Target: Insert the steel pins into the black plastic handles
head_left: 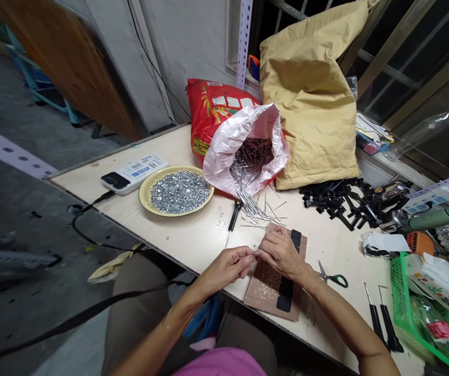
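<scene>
My left hand [230, 267] and my right hand [281, 253] meet over the table's front edge, fingertips pinched close together. Whatever sits between them is too small or hidden to make out. Below my right hand lies a brown cardboard piece [263, 292] with dark rectangular patches [286, 287] along its right side. A black-handled hooked tool [234, 215] rests just beyond my left hand. Loose metal rods [258, 211] spill from the open mouth of a red bag [224, 99]. Small washers [179, 192] fill a yellow plate [146, 203], and a few loose washers [220, 222] lie near it.
Scissors [334, 277] and two black-handled hooked tools [381, 318] lie at right, beside a green basket [399, 292]. Black plastic parts [345, 201] are heaped before a large tan paper sack [310, 109]. A white device [134, 172] with a cable stands at left.
</scene>
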`<state>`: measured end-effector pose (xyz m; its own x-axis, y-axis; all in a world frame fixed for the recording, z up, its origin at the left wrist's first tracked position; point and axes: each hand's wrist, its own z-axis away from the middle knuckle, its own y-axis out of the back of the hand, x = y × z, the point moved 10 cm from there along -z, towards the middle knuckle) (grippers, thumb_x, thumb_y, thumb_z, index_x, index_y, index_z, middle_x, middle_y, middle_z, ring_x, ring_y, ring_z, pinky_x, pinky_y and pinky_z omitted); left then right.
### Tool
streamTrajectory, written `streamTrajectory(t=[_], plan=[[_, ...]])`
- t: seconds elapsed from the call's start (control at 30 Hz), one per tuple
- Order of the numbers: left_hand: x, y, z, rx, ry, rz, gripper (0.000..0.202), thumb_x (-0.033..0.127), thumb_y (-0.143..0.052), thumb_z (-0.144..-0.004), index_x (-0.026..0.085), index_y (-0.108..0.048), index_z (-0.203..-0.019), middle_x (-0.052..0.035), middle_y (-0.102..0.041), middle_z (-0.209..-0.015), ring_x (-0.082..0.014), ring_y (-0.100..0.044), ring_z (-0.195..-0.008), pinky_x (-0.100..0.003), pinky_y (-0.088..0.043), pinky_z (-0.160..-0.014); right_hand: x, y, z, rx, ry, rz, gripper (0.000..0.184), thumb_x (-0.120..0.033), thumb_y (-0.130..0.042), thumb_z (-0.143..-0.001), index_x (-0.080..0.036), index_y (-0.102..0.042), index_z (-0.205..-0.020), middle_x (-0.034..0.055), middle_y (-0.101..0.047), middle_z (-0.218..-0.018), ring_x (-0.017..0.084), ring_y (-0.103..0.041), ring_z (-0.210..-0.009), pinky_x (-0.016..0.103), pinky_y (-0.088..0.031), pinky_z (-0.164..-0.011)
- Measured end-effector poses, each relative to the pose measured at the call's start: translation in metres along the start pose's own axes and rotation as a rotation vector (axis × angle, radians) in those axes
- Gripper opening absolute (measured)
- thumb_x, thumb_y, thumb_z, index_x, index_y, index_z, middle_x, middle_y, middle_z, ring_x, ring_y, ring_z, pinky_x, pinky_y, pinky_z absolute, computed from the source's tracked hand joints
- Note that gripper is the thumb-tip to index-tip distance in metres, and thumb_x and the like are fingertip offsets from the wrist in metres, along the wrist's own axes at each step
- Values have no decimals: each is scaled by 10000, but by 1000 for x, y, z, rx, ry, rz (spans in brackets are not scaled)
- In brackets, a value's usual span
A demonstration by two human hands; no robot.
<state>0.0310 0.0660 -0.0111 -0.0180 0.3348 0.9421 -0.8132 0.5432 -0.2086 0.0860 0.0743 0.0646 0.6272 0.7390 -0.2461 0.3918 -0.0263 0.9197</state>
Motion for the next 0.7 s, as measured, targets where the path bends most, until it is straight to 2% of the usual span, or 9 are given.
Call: streamTrajectory(t=[0.1,0.23,0.3,0.37,0.43,0.5,0.6,0.67,0.7], plan=[[9,2,2,76,-81,-43,432,585,-545,-738,155,-578,-736,68,-410,-495,-66,-307,-444,-205,-219,-416,4,-1,0,-12,-80,13,537,-369,-226,-999,-187,-523,-591,17,-518,-574,140,-439,-584,320,-313,-692],[16,12,2,245,-124,85,422,553,-556,-750,146,-629,-831,9,-568,-636,-79,-402,-477,-227,-367,-484,26,16,13,105,-400,-205,501,-421,-247,-985,-192,-558,-666,26,-547,-639,146,-478,-621,298,-364,-650],[23,17,4,340,-179,162,408,544,-614,-711,149,-666,-801,-52,-623,-829,-116,-523,-628,-251,-453,-602,33,17,26,178,-558,-428,431,-470,-349,-950,-193,-583,-717,19,-573,-668,144,-513,-640,273,-402,-622],[31,16,6,393,-229,212,398,545,-662,-670,156,-698,-747,-90,-605,-1005,-180,-573,-875,-277,-479,-753,31,7,36,222,-642,-674,360,-517,-472,-883,-196,-619,-815,21,-627,-752,148,-562,-690,264,-447,-636],[37,9,6,408,-251,245,394,545,-684,-651,164,-721,-743,-102,-577,-1092,-224,-532,-1053,-294,-461,-859,24,-4,43,272,-672,-869,365,-547,-550,-821,-201,-635,-900,33,-660,-851,164,-598,-766,281,-485,-700],[37,-1,5,405,-247,273,397,542,-701,-634,165,-733,-755,-106,-572,-1119,-238,-510,-1102,-305,-452,-889,20,-13,51,327,-714,-996,368,-553,-585,-791,-201,-639,-884,33,-663,-851,170,-610,-785,296,-499,-738],[31,-13,1,403,-210,297,411,540,-709,-615,157,-736,-763,-109,-580,-1114,-243,-529,-1071,-309,-475,-846,21,-26,66,328,-822,-1168,361,-554,-590,-785,-196,-611,-818,0,-617,-715,147,-602,-634,281,-508,-623],[25,-18,-4,388,-200,284,408,530,-700,-625,156,-737,-784,-109,-595,-1090,-245,-543,-1061,-319,-476,-850,27,-22,80,305,-852,-1138,343,-536,-578,-802,-195,-603,-821,-12,-581,-678,130,-569,-547,260,-479,-532],[22,-20,-6,379,-205,255,401,519,-692,-636,159,-737,-805,-107,-604,-1078,-247,-545,-1069,-328,-470,-870,33,-13,87,317,-839,-1026,318,-512,-567,-821,-196,-608,-822,-6,-579,-693,131,-565,-556,259,-468,-528]])
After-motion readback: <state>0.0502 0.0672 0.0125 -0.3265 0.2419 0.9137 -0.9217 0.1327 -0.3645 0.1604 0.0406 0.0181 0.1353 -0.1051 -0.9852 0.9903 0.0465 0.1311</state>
